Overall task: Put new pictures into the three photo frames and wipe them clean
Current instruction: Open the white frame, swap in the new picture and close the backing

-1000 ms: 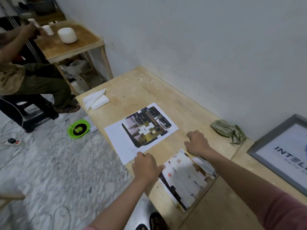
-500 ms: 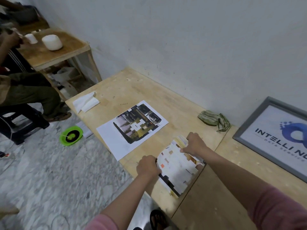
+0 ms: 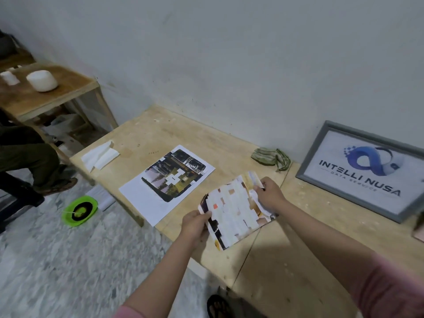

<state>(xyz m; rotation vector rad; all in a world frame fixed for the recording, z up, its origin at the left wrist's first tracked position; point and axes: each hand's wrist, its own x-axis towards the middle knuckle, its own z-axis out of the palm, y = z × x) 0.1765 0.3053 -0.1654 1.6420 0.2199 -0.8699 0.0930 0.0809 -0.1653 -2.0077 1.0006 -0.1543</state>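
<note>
I hold a printed picture (image 3: 231,210) just above the wooden table (image 3: 286,260). My left hand (image 3: 193,226) pinches its near left edge and my right hand (image 3: 268,195) pinches its far right edge. A second printed picture (image 3: 169,180) on a white sheet lies flat on the table to the left. A grey photo frame (image 3: 364,169) with a blue logo print leans against the wall at the right. A green striped cloth (image 3: 270,157) lies crumpled by the wall. Folded white tissues (image 3: 101,154) rest near the table's left corner.
A second wooden table (image 3: 52,92) at the left carries a white cylinder (image 3: 42,80). A seated person's leg and sandal (image 3: 34,161) are beside it. A green round object (image 3: 79,211) lies on the marble floor. My sandalled foot (image 3: 218,306) shows below the table edge.
Both hands have lifted the picture off the table and tilted it. The view has swung right, showing more of the grey frame.
</note>
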